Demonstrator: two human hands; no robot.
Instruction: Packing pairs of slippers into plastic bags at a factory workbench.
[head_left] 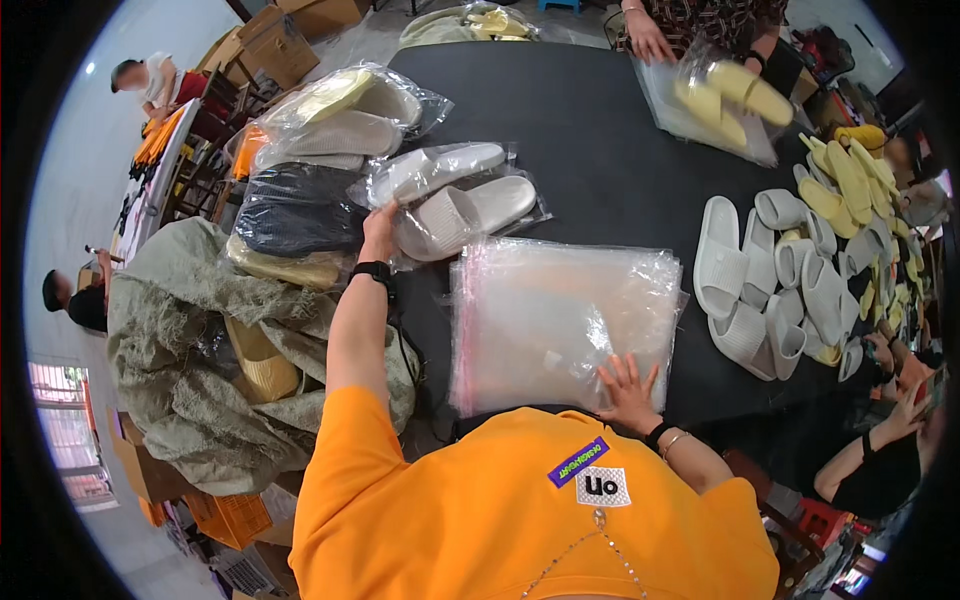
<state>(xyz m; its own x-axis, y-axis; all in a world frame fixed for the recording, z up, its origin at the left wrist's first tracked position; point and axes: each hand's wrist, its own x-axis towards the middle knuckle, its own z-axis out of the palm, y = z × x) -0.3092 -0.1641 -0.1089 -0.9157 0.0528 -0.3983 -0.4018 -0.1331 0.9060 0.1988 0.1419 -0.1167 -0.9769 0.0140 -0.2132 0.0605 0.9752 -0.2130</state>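
Note:
My left hand [380,232] reaches out to a clear bag with a pair of light grey slippers [468,205] and grips its near-left edge; some of its fingers are hidden. In front of me lies a stack of flat clear plastic bags [550,310] with a pinkish strip along its left side. My right hand [630,393] rests on the stack's near-right corner, fingers spread, holding nothing. Beside my left hand sits a bagged dark bundle [300,210], with more bagged slippers [340,130] piled beyond it.
Loose grey slippers [765,270] and yellow slippers [850,180] heap on the black table [560,120] at right. Across it a co-worker's hand [648,38] is at bagged yellow slippers [730,100]. A grey-green sack [180,350] holding a yellow slipper [262,362] stands left.

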